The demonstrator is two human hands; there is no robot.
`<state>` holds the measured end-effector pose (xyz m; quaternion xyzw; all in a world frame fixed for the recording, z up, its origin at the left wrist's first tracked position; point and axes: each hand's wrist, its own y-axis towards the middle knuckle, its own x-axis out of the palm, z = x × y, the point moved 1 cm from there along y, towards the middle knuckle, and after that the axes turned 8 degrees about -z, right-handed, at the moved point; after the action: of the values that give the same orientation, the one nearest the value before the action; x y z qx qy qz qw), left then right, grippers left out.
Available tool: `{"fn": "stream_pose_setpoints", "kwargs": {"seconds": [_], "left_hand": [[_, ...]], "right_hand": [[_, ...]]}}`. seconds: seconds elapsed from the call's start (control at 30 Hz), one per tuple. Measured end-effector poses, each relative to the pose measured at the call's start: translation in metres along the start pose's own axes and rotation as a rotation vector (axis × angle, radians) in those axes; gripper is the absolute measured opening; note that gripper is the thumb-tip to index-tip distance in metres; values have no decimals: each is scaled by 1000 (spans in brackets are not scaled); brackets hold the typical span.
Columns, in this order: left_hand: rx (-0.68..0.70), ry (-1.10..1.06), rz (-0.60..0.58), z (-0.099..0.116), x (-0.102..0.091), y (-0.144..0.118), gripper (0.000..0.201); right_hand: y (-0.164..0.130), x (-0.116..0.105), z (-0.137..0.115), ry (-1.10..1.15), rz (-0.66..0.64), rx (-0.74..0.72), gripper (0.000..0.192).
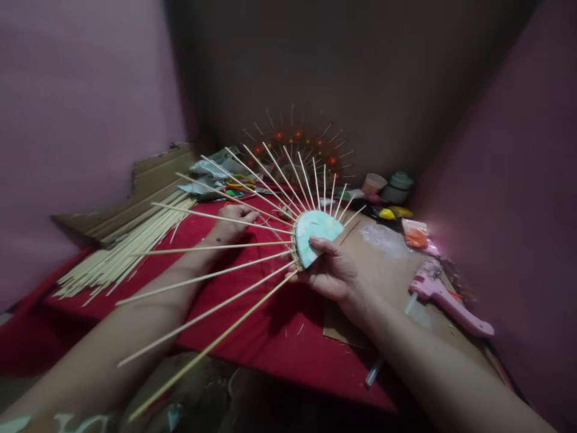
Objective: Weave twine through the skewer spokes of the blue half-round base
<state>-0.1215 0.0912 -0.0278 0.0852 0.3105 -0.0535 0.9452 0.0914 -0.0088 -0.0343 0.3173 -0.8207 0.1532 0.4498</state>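
Pink walls close in on both sides, a darker wall at the back. I see a red cloth covering the table, with brown cardboard toward its right edge. Loose bamboo sticks lie at the left edge; a pink glue gun near the right edge. My right hand pinches the pale half-disc, skewers fanning outward, above the table's middle. My left hand, fingers curled, rests on the cloth behind the skewers; what it grips, I cannot tell.
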Motion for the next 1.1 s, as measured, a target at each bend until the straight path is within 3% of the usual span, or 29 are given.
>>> {"fn": "stream_pose_setpoints", "kwargs": {"seconds": [0.2,0.4,0.73,1.1], "left_hand": [[61,89,-55,12,19,-6,21],[18,78,-15,5,19,-3,21],[-27,-191,-19,1,-3,-1,17],[-82,-638,-153,-1,-36,-6,8]], "right_hand": [[-2,5,7,36,-115,92,23],[-2,3,8,-20,-99,96,22],[2,-3,6,2,-34,44,18],[5,-12,-6,100,232,-242,20]]}}
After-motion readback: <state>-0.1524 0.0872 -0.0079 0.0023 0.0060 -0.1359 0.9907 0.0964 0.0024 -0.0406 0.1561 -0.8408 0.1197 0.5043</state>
